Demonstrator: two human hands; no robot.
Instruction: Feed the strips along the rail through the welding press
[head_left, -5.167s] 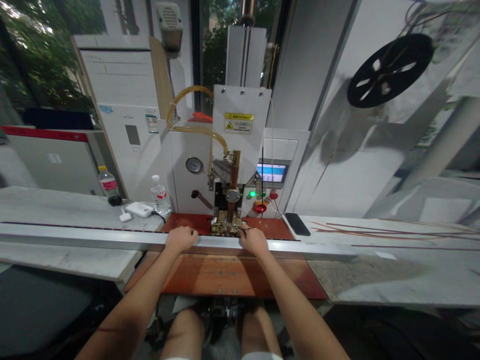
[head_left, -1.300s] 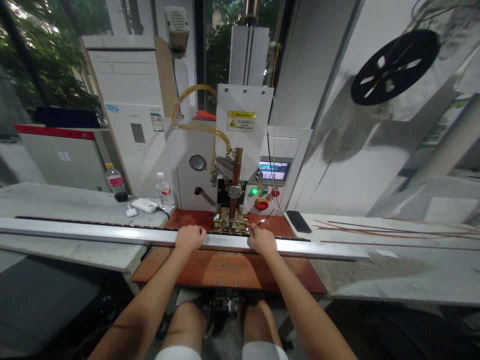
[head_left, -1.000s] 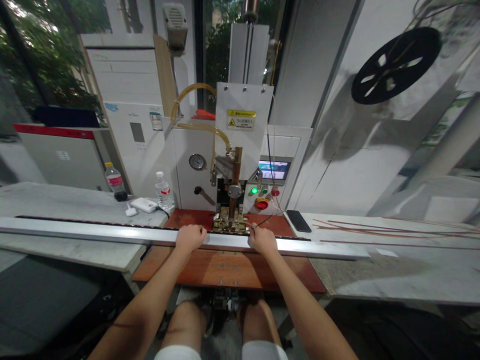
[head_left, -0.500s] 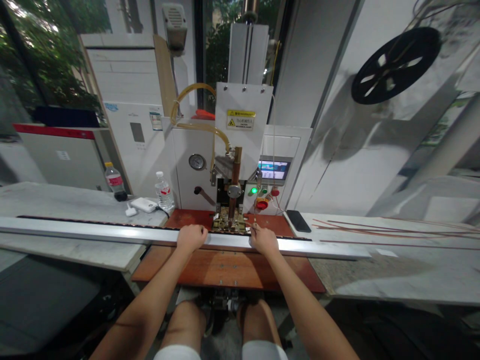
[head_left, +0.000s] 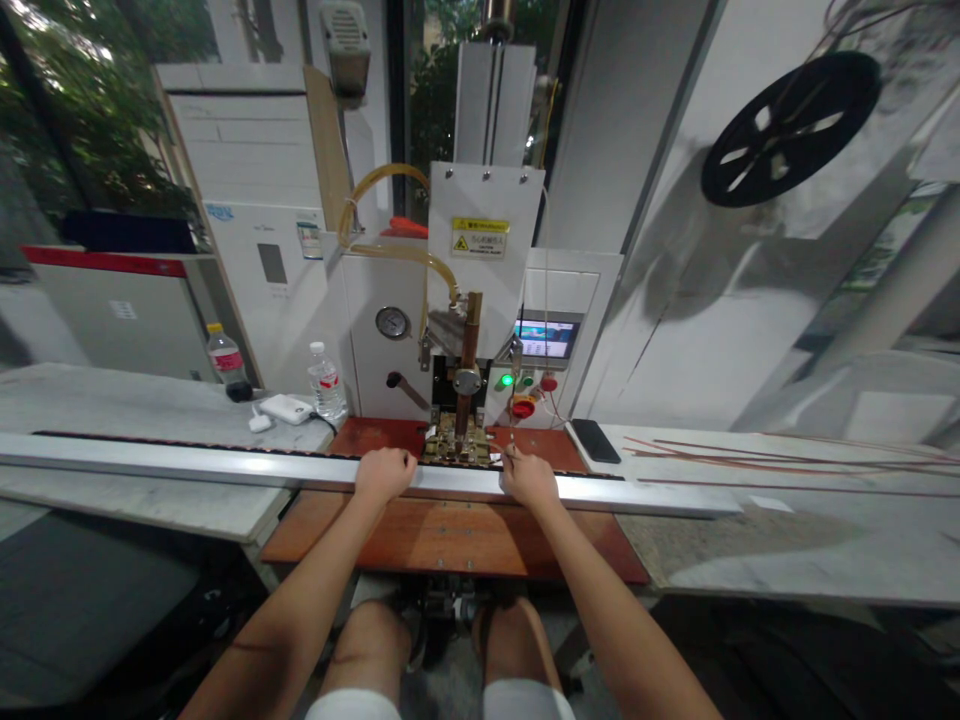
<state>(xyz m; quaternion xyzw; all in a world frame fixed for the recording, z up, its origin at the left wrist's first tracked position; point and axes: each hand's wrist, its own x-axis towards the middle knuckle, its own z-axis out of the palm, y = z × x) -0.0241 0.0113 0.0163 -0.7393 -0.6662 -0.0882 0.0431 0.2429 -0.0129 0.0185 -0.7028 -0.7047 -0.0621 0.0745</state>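
Squarely before the machine [head_left: 484,200], the bar [head_left: 457,482] lay across the board [head_left: 525,545], the strip [head_left: 150,443] along its far edge. The left hand [head_left: 384,474] had its fingers curled tightly over the bar; the right hand [head_left: 531,480] rested on it too, fingertips pinched together on a thin rod [head_left: 512,436].

Silver bar [head_left: 457,481] and dark strip [head_left: 225,449] shifted right relative to press [head_left: 486,205]. Left hand [head_left: 385,474] and right hand [head_left: 530,478] went with them. Right hand's thin rod [head_left: 512,436] swung from slanting right to near-upright.
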